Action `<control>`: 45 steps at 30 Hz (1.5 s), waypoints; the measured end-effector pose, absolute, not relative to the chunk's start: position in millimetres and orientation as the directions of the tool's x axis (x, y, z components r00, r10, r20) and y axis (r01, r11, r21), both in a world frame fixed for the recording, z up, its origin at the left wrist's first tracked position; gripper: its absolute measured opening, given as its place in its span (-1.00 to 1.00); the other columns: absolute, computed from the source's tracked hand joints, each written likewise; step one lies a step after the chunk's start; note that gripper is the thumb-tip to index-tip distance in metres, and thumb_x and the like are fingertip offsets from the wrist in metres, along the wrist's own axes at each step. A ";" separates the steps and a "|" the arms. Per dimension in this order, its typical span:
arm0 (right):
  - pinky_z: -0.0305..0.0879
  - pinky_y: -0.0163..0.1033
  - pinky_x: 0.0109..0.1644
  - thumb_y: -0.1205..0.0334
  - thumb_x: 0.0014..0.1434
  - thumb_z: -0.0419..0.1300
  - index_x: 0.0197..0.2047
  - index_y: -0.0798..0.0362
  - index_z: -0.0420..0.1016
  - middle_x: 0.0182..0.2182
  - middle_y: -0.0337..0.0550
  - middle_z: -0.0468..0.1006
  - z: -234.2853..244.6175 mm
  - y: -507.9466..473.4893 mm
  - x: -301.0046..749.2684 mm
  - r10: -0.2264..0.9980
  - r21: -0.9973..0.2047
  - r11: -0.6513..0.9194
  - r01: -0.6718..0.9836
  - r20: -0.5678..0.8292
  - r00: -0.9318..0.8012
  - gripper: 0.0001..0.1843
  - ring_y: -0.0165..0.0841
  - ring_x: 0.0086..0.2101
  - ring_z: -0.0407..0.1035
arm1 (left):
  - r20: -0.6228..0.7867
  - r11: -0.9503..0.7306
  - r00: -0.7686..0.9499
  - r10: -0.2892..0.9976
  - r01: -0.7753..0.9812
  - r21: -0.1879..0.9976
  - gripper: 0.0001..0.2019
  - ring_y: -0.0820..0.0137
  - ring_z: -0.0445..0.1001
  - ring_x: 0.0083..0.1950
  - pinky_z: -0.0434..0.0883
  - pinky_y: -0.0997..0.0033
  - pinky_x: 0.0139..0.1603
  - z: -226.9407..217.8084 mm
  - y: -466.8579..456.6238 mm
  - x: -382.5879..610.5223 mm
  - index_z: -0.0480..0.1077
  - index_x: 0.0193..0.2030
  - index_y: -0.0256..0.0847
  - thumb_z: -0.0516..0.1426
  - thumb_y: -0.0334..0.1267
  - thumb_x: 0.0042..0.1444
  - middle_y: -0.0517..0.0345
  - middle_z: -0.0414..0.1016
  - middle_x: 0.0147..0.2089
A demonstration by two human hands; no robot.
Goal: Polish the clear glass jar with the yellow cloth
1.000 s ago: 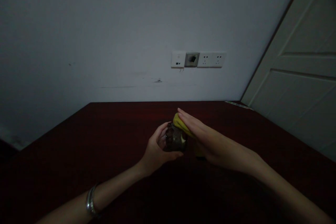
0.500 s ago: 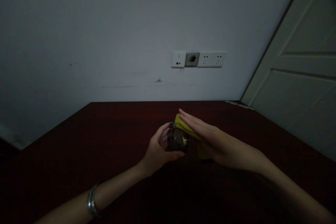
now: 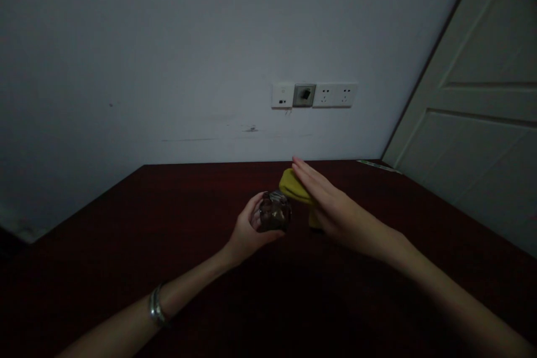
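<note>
My left hand (image 3: 247, 233) is wrapped round a small, clear, rounded glass vessel (image 3: 274, 213), thumb along its near side and fingers behind it. Whether it is a jar or a cup is too dark to tell. In my right hand (image 3: 331, 201) is a folded yellow cloth (image 3: 296, 185), pressed under straight fingers, with a corner hanging below the palm. The cloth is at the upper right of the glass; I cannot tell whether they touch. A silver bangle (image 3: 156, 306) circles my left wrist.
Beneath both hands lies a dark red tabletop (image 3: 188, 201), its far edge against a pale wall (image 3: 168, 56). Switches and sockets (image 3: 334, 95) are set in that wall. A panelled white door (image 3: 482, 100) stands at the right. A thin printed strip (image 3: 380, 166) lies at the far right edge.
My right hand and the cloth have moved up and away from the glass's side. My left hand has shifted slightly left and up with the glass.
</note>
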State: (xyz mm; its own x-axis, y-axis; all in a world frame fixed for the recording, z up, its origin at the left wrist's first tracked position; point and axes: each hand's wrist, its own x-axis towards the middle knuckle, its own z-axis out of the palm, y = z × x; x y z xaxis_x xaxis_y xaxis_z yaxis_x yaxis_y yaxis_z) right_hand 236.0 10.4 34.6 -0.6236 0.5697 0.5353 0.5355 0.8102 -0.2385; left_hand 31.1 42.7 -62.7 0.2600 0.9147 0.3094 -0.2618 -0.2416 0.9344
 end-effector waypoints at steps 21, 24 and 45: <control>-0.14 0.09 0.37 0.64 0.07 -0.07 0.40 0.06 -0.35 0.38 0.07 -0.20 12.2 32.9 229.5 0.569 -0.189 0.804 0.564 0.517 -0.639 -0.10 -0.19 0.34 -0.31 | 0.524 -0.487 0.306 0.795 -0.192 0.852 -0.13 0.07 0.27 0.25 0.23 0.04 0.26 -57.1 72.2 42.3 0.09 0.21 -0.21 0.39 -0.27 -0.26 -0.16 0.30 0.19; -0.16 0.11 0.37 0.69 -0.01 -0.08 0.40 0.02 -0.39 0.39 0.01 -0.28 10.3 30.9 226.6 0.526 -0.157 0.834 0.530 0.518 -0.675 -0.02 -0.20 0.34 -0.36 | 0.514 -0.473 0.296 0.805 -0.202 0.858 -0.13 0.07 0.27 0.25 0.23 0.04 0.26 -59.1 73.2 42.0 0.09 0.21 -0.21 0.39 -0.25 -0.26 -0.16 0.31 0.18; -0.14 0.09 0.35 0.61 0.07 -0.05 0.38 0.02 -0.19 0.36 0.03 -0.09 38.5 50.1 228.3 0.586 -0.318 0.810 0.492 0.431 -0.686 -0.16 -0.26 0.32 -0.15 | 0.502 -0.439 0.283 0.817 -0.260 0.860 -0.13 0.05 0.25 0.26 0.22 0.05 0.28 -47.4 64.9 39.6 0.11 0.20 -0.22 0.40 -0.31 -0.29 -0.18 0.27 0.22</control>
State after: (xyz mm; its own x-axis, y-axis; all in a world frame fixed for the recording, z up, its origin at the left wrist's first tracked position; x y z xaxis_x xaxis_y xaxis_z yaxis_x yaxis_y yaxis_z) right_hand 228.3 50.1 38.5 -0.6861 0.5859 0.4314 0.4923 0.8104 -0.3177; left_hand 39.6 64.9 -47.4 0.2832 0.8170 0.5022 -0.2603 -0.4385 0.8602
